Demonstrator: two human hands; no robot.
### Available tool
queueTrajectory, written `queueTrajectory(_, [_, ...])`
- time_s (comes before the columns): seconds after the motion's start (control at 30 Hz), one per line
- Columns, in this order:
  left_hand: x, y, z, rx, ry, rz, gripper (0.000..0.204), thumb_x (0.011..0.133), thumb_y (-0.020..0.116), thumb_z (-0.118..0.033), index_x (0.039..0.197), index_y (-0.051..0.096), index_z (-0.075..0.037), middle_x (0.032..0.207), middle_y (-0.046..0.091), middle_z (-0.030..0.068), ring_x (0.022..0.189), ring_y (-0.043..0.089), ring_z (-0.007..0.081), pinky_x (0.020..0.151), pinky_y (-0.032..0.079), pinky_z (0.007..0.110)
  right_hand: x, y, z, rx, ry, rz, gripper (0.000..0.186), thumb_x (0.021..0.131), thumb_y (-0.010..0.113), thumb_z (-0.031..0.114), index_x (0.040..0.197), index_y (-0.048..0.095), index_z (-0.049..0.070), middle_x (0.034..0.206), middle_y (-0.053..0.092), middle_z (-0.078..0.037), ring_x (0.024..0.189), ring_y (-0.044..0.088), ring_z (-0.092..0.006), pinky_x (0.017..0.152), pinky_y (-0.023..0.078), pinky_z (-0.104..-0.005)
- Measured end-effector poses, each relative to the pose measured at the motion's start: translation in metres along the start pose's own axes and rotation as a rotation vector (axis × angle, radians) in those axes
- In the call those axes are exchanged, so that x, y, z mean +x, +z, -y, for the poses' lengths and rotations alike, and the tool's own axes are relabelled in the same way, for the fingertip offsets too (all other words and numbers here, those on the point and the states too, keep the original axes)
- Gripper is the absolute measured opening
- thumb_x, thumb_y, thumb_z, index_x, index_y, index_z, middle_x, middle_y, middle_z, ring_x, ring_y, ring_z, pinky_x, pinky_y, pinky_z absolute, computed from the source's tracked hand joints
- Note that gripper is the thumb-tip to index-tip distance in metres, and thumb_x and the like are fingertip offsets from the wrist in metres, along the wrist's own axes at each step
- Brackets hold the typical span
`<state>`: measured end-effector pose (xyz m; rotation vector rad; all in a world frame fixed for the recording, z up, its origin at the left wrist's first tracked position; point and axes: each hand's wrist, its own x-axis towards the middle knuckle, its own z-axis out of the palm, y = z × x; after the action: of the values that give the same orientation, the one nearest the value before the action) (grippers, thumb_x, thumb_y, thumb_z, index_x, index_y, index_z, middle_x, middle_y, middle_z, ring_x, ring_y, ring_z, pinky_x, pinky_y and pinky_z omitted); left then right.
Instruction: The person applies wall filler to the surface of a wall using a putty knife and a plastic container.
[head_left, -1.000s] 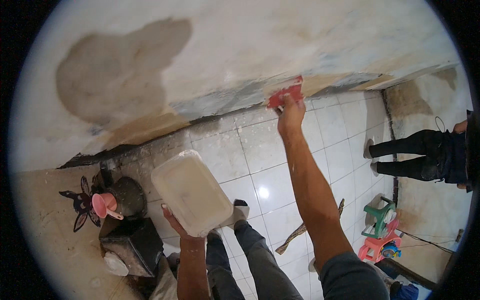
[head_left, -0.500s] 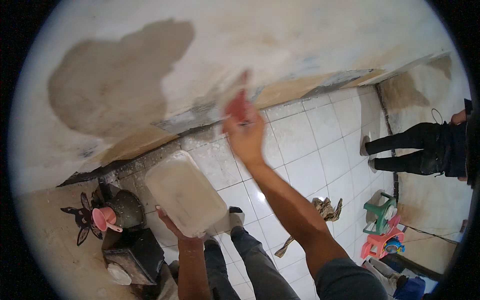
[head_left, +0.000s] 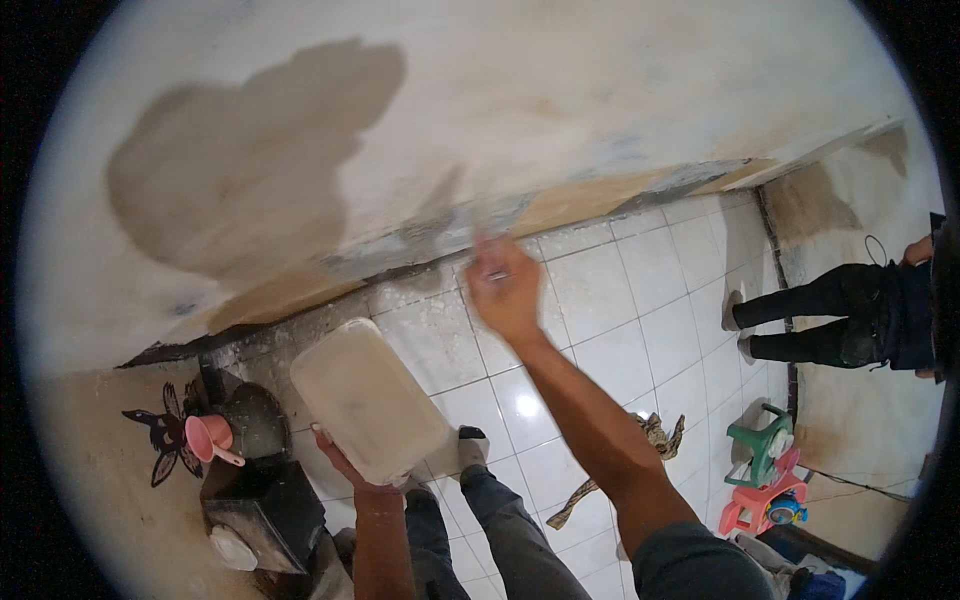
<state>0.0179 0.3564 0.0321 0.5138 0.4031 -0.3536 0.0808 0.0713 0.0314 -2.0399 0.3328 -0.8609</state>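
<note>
My left hand [head_left: 345, 460] holds up a pale, rounded rectangular plastic tub [head_left: 370, 400] by its near end, fingers along its left side and underneath. Ahead of it, my right hand [head_left: 508, 290] is closed around a small red hand tool [head_left: 487, 240]. Motion blurs the tool and my fist covers most of it, so its exact kind is unclear. The tool is at the low part of the wall [head_left: 560, 110], where whitish smears lie over grey and tan patches. Whether it touches the wall cannot be made out.
White floor tiles [head_left: 600, 290] run along the wall. A patterned cloth [head_left: 655, 437] lies on them, right of my legs. At left are a black box [head_left: 265, 515], a dark bucket [head_left: 255, 420] and a pink dipper [head_left: 210, 437]. Green [head_left: 760, 440] and pink stools and another person [head_left: 850, 305] are at right.
My right hand has moved slightly down and right, and less of the red tool shows now. The tub in my left hand has shifted a little downward in view.
</note>
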Motion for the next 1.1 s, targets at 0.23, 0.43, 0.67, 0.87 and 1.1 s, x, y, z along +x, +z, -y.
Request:
queueTrajectory(0.23, [-0.008, 0.011, 0.001, -0.015, -0.047, 0.019, 0.075, 0.09, 0.044, -0.066, 0.148, 0.035, -0.021, 0.147, 0.041, 0.0072, 0.129, 0.047, 0.0332, 0.101, 0.044, 0.058, 0.115, -0.044, 0.028, 0.769, 0.494, -0.564, 0.008, 0.08, 0.06, 0.001, 0.085, 0.054, 0.003, 0.07, 0.056, -0.006, 0.065, 0.059, -0.0172, 0.053, 0.049, -0.0324])
queueTrajectory(0.43, [-0.005, -0.044, 0.014, 0.548, 0.286, 0.092, 0.075, 0.089, 0.047, -0.065, 0.148, 0.034, -0.021, 0.149, 0.039, 0.0081, 0.13, 0.046, 0.0341, 0.102, 0.043, 0.059, 0.077, 0.014, 0.09, -0.013, -0.083, -0.149, 0.016, 0.071, 0.064, 0.003, 0.07, 0.048, 0.003, 0.064, 0.049, -0.013, 0.057, 0.052, -0.0283, 0.054, 0.042, -0.0392])
queueTrajectory(0.67, [-0.013, 0.008, -0.011, -0.163, -0.048, 0.058, 0.08, 0.083, 0.062, -0.059, 0.147, 0.038, -0.018, 0.147, 0.043, 0.0076, 0.129, 0.047, 0.0374, 0.102, 0.039, 0.066, 0.037, -0.03, 0.033, -0.198, -0.057, -0.226, 0.015, 0.077, 0.063, 0.002, 0.07, 0.049, 0.003, 0.067, 0.051, -0.014, 0.058, 0.051, -0.0311, 0.055, 0.042, -0.0373])
queueTrajectory(0.87, [-0.014, -0.015, 0.0, 0.125, 0.033, 0.119, 0.08, 0.087, 0.051, -0.067, 0.148, 0.035, -0.019, 0.148, 0.042, 0.0077, 0.13, 0.047, 0.0362, 0.102, 0.041, 0.064, 0.085, 0.02, -0.005, -0.503, -0.326, 0.04, 0.011, 0.072, 0.065, 0.005, 0.081, 0.059, 0.004, 0.083, 0.061, -0.019, 0.085, 0.06, -0.0383, 0.069, 0.048, -0.0463])
queueTrajectory(1.1, [-0.024, -0.022, -0.012, -0.051, -0.01, 0.082, 0.079, 0.09, 0.042, -0.069, 0.148, 0.035, -0.015, 0.146, 0.044, 0.0091, 0.128, 0.048, 0.033, 0.102, 0.044, 0.055, -0.069, -0.02, 0.015, -0.194, 0.103, 0.246, 0.025, 0.078, 0.065, 0.005, 0.102, 0.059, 0.002, 0.091, 0.064, -0.014, 0.074, 0.062, -0.0289, 0.064, 0.052, -0.0382])
